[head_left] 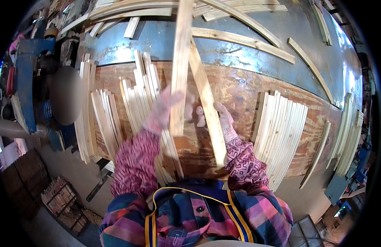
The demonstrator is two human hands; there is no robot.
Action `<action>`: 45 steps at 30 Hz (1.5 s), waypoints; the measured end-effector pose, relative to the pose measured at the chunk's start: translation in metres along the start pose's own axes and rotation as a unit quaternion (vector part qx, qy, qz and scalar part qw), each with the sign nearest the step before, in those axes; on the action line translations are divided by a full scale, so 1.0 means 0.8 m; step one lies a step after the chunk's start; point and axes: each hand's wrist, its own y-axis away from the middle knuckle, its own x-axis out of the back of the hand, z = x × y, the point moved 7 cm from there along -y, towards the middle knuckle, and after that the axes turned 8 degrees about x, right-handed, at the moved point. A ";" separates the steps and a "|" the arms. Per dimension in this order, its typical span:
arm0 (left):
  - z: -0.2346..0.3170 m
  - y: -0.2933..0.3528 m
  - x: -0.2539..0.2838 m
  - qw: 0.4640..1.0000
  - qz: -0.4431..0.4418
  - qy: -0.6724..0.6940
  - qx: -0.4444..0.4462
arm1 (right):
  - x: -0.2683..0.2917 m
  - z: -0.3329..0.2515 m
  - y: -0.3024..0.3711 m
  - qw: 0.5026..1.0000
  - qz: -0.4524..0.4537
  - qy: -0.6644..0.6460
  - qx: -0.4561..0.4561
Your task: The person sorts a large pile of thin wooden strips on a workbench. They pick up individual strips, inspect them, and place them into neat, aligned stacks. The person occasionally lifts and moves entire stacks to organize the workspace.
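Pink patterned sleeves, plaid shirt, pale gloved hands

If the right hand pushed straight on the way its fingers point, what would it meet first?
Probably the wooden slat that the right hand already grips. Its fingers point up-left toward the second slat, held by the left hand; depth is unclear.

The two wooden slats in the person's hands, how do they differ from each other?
The slat in the left hand runs almost straight up the picture to its top edge, while the slat in the right hand leans, its near end to the right. The left hand wraps its slat near the lower end; the right hand grips its slat at mid-length. Both are pale, thin, bare wood strips, crossing above the plywood bench.
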 end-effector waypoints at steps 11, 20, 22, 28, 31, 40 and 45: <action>-0.129 0.151 -0.016 0.782 0.221 -0.583 0.023 | 0.031 0.105 0.006 0.352 -0.136 0.902 0.209; -0.137 0.099 -0.008 0.569 0.306 -0.756 -0.102 | -0.125 -0.284 -0.140 0.056 0.136 0.876 0.460; -0.138 0.104 0.001 0.576 0.312 -0.751 -0.089 | -0.138 -0.355 -0.145 0.039 0.208 0.938 0.273; -0.066 0.096 0.045 0.968 0.199 -0.067 -0.140 | -0.172 -0.242 -0.108 -0.172 0.033 0.949 0.264; -0.071 0.060 0.026 0.994 0.011 0.048 0.097 | -0.235 -0.092 -0.048 -0.091 -0.202 0.938 0.265; -0.102 0.159 0.135 0.937 0.276 -0.214 0.007 | -0.348 -0.187 -0.346 -0.016 0.072 0.921 0.383; -0.097 0.276 0.227 0.769 0.500 -0.390 0.084 | -0.367 -0.154 -0.374 0.046 0.026 0.974 0.221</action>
